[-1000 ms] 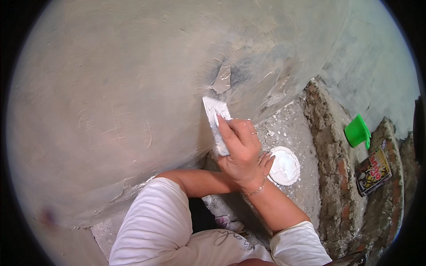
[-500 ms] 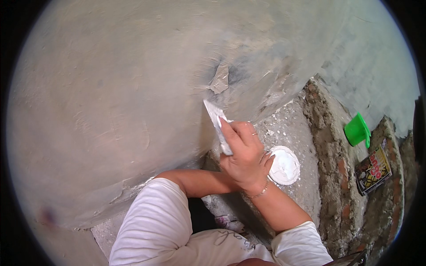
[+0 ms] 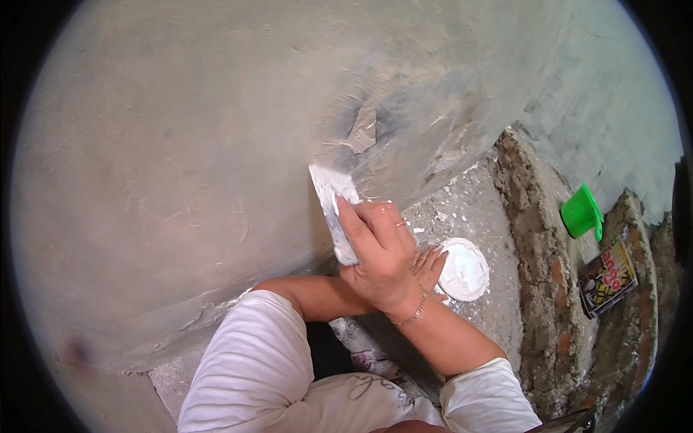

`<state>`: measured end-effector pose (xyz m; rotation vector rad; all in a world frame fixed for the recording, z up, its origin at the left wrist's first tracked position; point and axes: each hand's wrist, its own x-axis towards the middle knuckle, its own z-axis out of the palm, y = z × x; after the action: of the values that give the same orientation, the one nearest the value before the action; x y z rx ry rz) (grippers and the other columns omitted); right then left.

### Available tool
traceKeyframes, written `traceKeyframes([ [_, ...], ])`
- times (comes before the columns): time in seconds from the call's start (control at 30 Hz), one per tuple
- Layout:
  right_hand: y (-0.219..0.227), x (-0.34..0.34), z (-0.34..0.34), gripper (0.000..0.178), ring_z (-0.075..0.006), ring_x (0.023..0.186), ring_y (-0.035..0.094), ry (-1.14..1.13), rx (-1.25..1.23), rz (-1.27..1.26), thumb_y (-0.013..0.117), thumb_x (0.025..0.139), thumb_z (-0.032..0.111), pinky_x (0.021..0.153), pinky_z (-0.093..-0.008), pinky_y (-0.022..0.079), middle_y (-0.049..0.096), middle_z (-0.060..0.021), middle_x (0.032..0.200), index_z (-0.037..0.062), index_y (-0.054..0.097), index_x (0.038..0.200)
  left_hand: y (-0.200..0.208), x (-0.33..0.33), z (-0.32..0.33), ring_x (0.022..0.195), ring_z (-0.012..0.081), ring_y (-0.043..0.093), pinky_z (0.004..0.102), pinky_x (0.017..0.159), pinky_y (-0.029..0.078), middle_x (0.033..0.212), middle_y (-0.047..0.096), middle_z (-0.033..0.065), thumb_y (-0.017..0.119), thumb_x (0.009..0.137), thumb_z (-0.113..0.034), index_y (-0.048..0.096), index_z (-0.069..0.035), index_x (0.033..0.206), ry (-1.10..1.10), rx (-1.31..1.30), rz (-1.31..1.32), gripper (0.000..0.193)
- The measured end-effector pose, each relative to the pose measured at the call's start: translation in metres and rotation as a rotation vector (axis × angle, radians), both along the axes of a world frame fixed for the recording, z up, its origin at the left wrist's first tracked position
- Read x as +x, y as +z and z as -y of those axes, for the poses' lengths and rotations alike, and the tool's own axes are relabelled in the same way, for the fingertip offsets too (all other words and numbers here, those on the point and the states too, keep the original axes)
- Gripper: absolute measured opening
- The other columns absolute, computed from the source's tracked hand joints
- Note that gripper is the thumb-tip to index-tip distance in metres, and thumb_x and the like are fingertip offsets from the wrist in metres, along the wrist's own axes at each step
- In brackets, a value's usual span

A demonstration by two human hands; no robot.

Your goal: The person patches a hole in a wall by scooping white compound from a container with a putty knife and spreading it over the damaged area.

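Fingers of the right hand (image 3: 379,252) close narrowly around a flat, whitened scraper (image 3: 334,209), thumb along its near face; it lies toward 10 o'clock from the knuckles, its long axis running from 11 to 5, and that hand is the nearer; whether its edge touches the wall (image 3: 180,130) cannot be told; a flaked patch (image 3: 363,131) sits at 1 o'clock from the blade; the left hand (image 3: 429,268), partly hidden, reaches the 9 o'clock rim of the round white tub (image 3: 486,270), its grip unclear.
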<state>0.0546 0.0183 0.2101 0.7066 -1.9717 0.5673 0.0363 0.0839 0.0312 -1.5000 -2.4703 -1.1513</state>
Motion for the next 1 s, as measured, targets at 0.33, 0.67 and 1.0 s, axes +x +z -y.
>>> traceKeyframes([
  [0.33,0.026,-0.056,-0.021,0.062,-0.031,0.081,0.058,-0.206,-0.062,-0.385,0.061,0.059,0.0,0.073,-0.0383,0.049,0.059,-0.0151,0.093,0.0003,0.062,0.121,-0.02,0.001,-0.016,0.141,0.0431,0.022,0.0561,0.115,0.013,0.145,0.031,0.0282,0.066,0.079,-0.045,0.022,0.004,0.145,-0.024,0.016,-0.073,0.094],
  [0.67,-0.028,-0.005,-0.061,0.046,-0.0269,0.081,0.061,-0.183,0.189,0.087,0.061,0.068,-0.001,0.07,-0.0346,0.049,0.059,-0.0124,0.09,-0.0008,0.064,0.115,-0.019,-0.002,-0.012,0.14,0.0304,0.028,0.0435,0.116,0.018,0.144,0.036,0.0195,0.055,0.091,-0.037,0.025,0.001,0.146,-0.227,0.284,0.54,0.073],
  [1.0,0.057,-0.016,-0.051,0.019,-0.0264,0.07,0.061,0.155,0.121,0.315,0.065,0.069,-0.002,0.062,-0.0346,0.049,0.061,-0.0076,0.078,0.0058,0.067,0.086,-0.038,-0.007,-0.013,0.134,0.0406,0.033,0.0524,0.11,0.023,0.142,0.04,0.0223,0.063,0.086,-0.041,0.042,-0.001,0.136,-0.166,0.104,-0.102,0.068],
])
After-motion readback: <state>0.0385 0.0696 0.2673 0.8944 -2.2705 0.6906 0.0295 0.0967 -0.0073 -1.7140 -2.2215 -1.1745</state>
